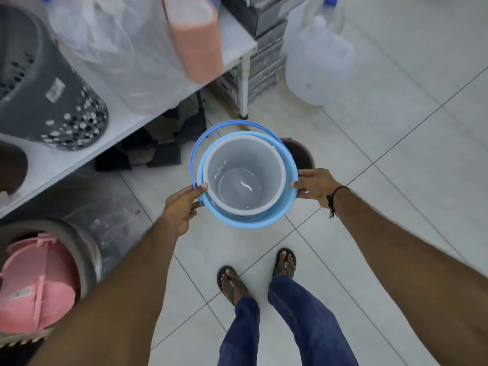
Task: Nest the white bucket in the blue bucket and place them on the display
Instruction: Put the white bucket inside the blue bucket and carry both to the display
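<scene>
The white bucket [244,175] sits nested inside the blue bucket [264,220], both held upright above the tiled floor in the middle of the view. My left hand [182,207] grips the blue bucket's left rim, thumb over the edge beside the lowered blue handle [194,154]. My right hand [314,186] pinches the right rim. The white display shelf [232,40] lies to the upper left, apart from the buckets.
On the shelf are a grey perforated basket [52,101], plastic-wrapped goods [118,48] and a pink container [198,40]. Pink baskets [34,286] stand at lower left. A brown bucket [298,154] sits on the floor behind. Clear jugs [319,62] stand at upper right.
</scene>
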